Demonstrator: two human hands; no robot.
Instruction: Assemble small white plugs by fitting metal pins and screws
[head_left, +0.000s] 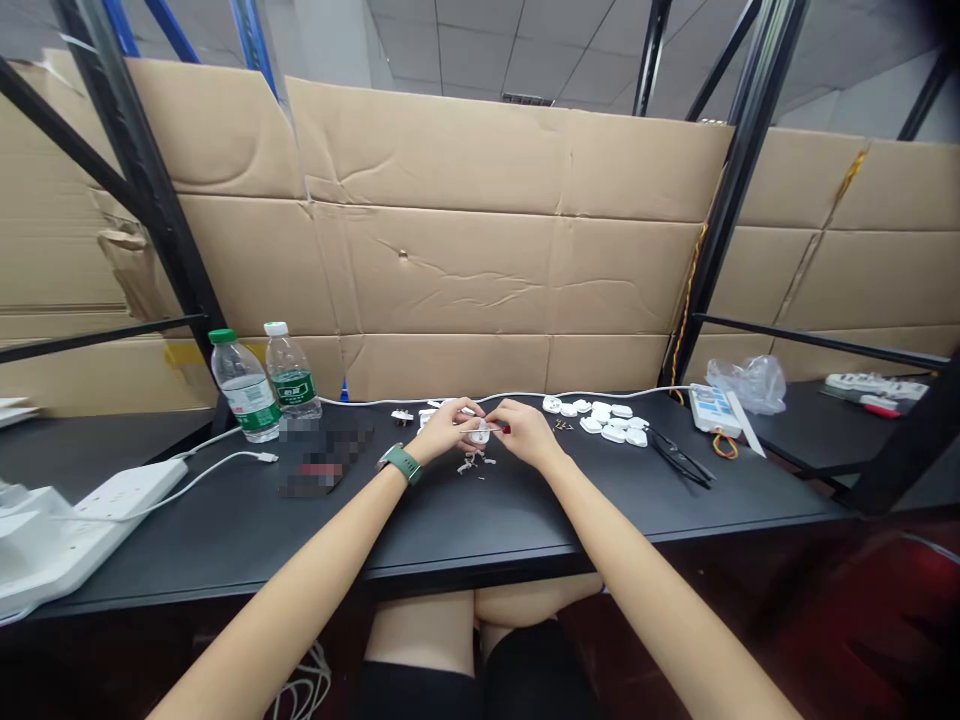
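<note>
Both hands meet over the middle of the black table [450,520]. My left hand [444,428], with a green watch on its wrist, pinches a small white plastic part [480,435]. My right hand [525,430] is closed beside it and holds a thin tool with a red handle [507,429] against that part. Small metal pieces [472,463] lie on the table just below the hands. A cluster of several white plastic shells [609,420] lies to the right of my right hand. More white parts [429,412] sit behind my left hand.
Two water bottles [266,385] stand at the left back. A white power strip [112,495] with cable lies far left. Black pliers [679,460], a white device [712,408] and a plastic bag [746,382] are at the right. Cardboard walls the back; black rack posts stand either side.
</note>
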